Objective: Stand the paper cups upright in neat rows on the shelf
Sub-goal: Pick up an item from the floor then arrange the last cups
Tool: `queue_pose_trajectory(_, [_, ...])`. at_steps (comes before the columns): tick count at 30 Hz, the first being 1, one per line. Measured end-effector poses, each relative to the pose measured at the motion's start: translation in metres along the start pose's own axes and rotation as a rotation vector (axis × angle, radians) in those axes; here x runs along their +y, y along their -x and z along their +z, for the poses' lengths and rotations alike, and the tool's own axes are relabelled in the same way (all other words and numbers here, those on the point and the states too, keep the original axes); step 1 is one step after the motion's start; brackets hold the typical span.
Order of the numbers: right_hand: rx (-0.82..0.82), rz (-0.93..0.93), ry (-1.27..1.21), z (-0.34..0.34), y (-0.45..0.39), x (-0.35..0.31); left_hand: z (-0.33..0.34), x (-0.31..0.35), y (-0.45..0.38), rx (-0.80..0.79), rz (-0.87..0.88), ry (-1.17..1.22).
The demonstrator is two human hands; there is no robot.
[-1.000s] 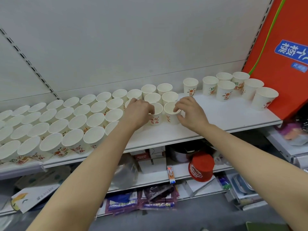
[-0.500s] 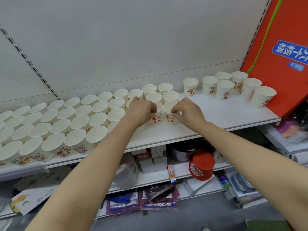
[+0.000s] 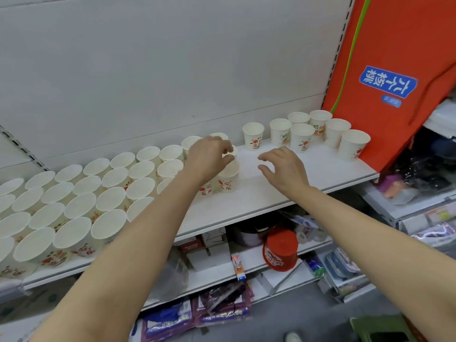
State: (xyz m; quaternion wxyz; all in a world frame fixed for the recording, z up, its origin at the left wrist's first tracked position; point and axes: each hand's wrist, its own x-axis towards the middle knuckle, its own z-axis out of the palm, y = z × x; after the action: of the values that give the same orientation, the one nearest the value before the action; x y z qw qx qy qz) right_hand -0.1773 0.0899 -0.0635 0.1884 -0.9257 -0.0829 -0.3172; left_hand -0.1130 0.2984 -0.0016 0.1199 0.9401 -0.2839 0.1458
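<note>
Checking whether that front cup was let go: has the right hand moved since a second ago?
Yes. The right hand has come off the front cup and shifted right along the shelf, toward the loose cups; it now hovers, holding nothing.

We can read a blue label (image 3: 388, 81) on the orange panel (image 3: 394, 45) at the right, showing the white characters 六个核桃 upside down. The paper cups (image 3: 253, 137) carry red and green printed characters, too small and blurred for us to make out. The red bucket (image 3: 280, 253) on the lower shelf (image 3: 251, 261) bears white lettering we cannot read.
</note>
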Motion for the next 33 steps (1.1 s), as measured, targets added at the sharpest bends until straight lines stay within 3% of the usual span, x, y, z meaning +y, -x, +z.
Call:
queue_pose_trajectory(11, [-0.006, 0.197, 0.174, -0.026, -0.036, 0.123, 0.073, 0.039, -0.127, -0.147, -0.105, -0.161])
queue_pose_trajectory(20, [-0.051, 0.146, 0.157, -0.011, -0.050, 0.159, 0.091, 0.053, -0.148, -0.193, -0.179, -0.259])
queue_pose_trajectory(28, [-0.140, 0.126, 0.183, -0.005, -0.071, 0.154, 0.047, 0.047, -0.129, 0.008, -0.203, 0.016])
queue_pose_trajectory(33, [-0.114, 0.044, 0.020, -0.015, -0.053, 0.114, -0.009, 0.048, -0.080, 0.076, -0.234, 0.295])
